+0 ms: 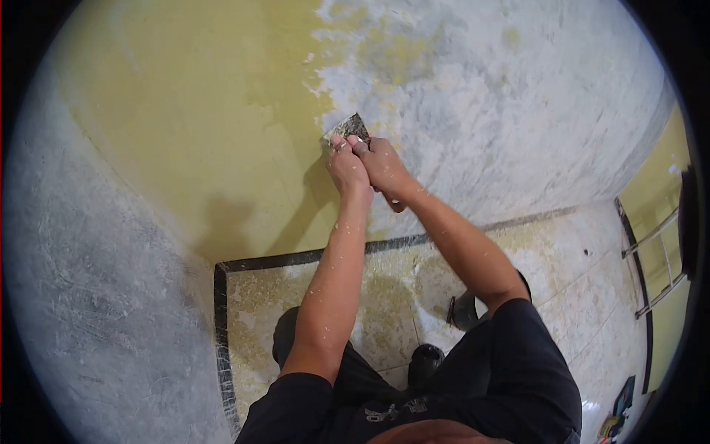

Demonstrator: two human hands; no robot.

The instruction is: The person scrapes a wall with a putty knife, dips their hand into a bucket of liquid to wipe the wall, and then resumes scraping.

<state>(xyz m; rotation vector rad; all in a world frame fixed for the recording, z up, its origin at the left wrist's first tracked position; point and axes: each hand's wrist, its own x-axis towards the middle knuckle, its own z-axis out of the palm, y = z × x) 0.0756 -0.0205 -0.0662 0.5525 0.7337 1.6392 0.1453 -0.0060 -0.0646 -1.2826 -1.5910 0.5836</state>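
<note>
Both of my hands are together on one scraper [350, 129], whose wide, speckled blade lies against the wall at the edge between yellow paint [222, 126] and a bare grey-white area [473, 126]. My left hand [347, 169] is closed at the blade's base, its fingertips on the blade. Beside it, my right hand [384, 166] is wrapped round the tool, and the handle's end sticks out below it. Pale flecks dot both forearms.
Paint flakes litter the tiled floor [384, 296] along a dark skirting strip [296, 257]. A bucket [467, 311] and a dark container [425, 361] stand near my legs. A grey wall [96, 296] is at left; a metal frame [658, 296] is at right.
</note>
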